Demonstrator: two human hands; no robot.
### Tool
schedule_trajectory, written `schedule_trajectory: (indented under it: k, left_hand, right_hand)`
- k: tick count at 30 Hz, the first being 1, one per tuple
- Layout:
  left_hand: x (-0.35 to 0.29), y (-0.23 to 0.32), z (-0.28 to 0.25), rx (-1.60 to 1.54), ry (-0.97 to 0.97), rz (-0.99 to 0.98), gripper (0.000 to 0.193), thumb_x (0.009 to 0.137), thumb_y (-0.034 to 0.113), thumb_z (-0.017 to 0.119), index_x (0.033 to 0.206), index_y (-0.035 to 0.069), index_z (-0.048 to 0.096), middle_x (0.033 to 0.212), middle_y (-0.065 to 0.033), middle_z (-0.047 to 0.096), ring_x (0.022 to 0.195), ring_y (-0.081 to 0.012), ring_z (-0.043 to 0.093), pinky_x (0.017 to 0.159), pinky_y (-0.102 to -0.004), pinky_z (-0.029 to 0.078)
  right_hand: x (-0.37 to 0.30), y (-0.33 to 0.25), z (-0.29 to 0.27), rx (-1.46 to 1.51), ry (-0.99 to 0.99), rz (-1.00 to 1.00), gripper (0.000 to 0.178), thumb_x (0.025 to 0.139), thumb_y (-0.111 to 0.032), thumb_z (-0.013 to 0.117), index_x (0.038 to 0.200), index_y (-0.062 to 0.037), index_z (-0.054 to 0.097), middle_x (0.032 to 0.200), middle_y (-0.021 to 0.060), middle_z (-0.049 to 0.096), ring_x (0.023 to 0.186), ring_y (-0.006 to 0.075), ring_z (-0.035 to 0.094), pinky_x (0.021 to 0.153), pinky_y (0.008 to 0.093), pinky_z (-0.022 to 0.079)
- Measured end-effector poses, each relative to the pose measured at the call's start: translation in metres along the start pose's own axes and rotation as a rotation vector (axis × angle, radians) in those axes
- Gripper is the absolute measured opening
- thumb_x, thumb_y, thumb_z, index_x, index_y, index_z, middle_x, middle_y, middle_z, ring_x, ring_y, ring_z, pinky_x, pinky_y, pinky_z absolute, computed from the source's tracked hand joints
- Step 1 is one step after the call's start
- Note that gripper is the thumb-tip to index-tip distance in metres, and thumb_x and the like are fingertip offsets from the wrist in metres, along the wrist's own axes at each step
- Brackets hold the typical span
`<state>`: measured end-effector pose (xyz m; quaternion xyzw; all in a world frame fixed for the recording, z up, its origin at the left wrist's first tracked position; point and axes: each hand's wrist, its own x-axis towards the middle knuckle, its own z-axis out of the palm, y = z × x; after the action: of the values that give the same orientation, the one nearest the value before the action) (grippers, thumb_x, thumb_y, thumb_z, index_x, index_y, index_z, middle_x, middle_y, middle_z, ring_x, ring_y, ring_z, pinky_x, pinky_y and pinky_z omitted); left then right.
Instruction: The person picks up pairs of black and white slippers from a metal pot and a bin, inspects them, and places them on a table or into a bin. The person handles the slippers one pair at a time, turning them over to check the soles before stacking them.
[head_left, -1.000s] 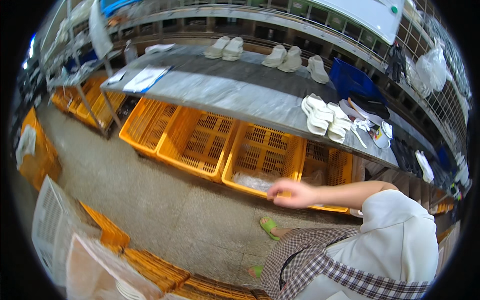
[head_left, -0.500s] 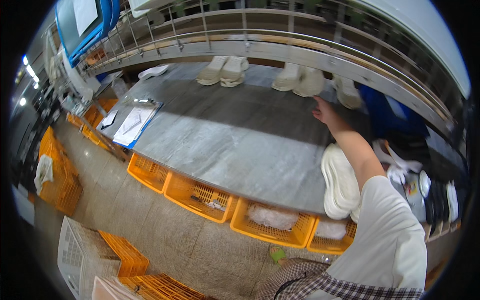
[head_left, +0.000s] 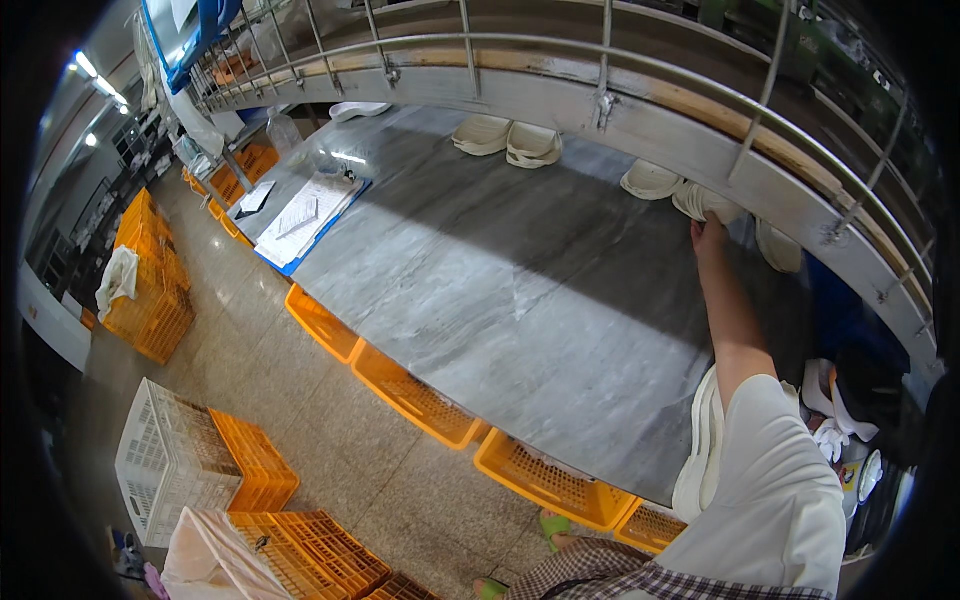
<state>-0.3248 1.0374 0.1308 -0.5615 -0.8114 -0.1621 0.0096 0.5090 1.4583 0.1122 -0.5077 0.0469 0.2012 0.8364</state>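
My right hand reaches across the grey marbled table to the far side. Its fingers are closed on the near end of a cream stack of shoe soles; the fingertips are partly hidden. Just left of it sits a matching stack of soles, and to the right another stack lies partly under the rail. Farther left are two more cream stacks side by side. Below my right forearm, white soles lie at the table's right end, partly covered by my sleeve. My left hand is out of sight.
A metal rail runs over the table's far edge. A blue clipboard with papers lies at the left. Orange baskets stand beneath the near edge. White and orange crates stand on the floor at lower left.
My right hand has gone from beside the near end of the stack of soles to gripping it. The whole view has shifted, so the table and rail sit differently.
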Motion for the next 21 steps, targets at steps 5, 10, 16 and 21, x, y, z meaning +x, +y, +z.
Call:
schedule_trajectory:
  k: [5,10,16,21]
  left_hand:
    - [0.016,-0.006,0.024,-0.074,-0.002,0.083,0.071,0.084,0.031,0.065,0.137,-0.003,0.033,0.134,-0.0267,0.037,0.123,-0.0428,0.036,0.105,-0.0493,0.029]
    - [0.046,0.000,0.041,-0.333,-0.106,0.234,0.069,0.082,0.021,0.068,0.137,0.000,0.034,0.137,-0.0263,0.034,0.125,-0.0426,0.033,0.106,-0.0497,0.028]
    - [0.088,0.062,0.051,-0.751,-0.473,0.411,0.069,0.083,0.028,0.068,0.136,0.000,0.034,0.137,-0.0209,0.036,0.124,-0.0387,0.038,0.104,-0.0468,0.031]
    - [0.091,0.135,-0.002,-1.362,-0.964,0.447,0.077,0.088,0.018,0.064,0.145,0.003,0.014,0.145,-0.0233,0.026,0.134,-0.0328,0.030,0.106,-0.0425,0.033]
  right_hand:
    - [-0.025,-0.055,-0.041,0.080,-0.231,0.118,0.033,0.079,-0.012,0.062,0.110,-0.0079,0.052,0.098,0.0118,0.053,0.086,0.0256,0.055,0.073,0.0348,0.052]
    - [-0.154,-0.112,-0.082,0.056,-0.379,0.309,0.029,0.079,-0.006,0.057,0.107,-0.0073,0.048,0.104,0.0119,0.053,0.092,0.0243,0.055,0.074,0.0356,0.052]
    - [-0.400,-0.162,-0.139,-0.015,-0.459,0.621,0.029,0.079,0.000,0.046,0.108,0.0035,0.041,0.105,0.0174,0.048,0.091,0.0285,0.054,0.080,0.0415,0.053]
    - [-0.572,-0.136,-0.187,-0.254,-0.771,0.738,0.051,0.078,0.004,0.048,0.128,0.0010,0.035,0.121,0.0183,0.046,0.101,0.0285,0.054,0.087,0.0394,0.052]
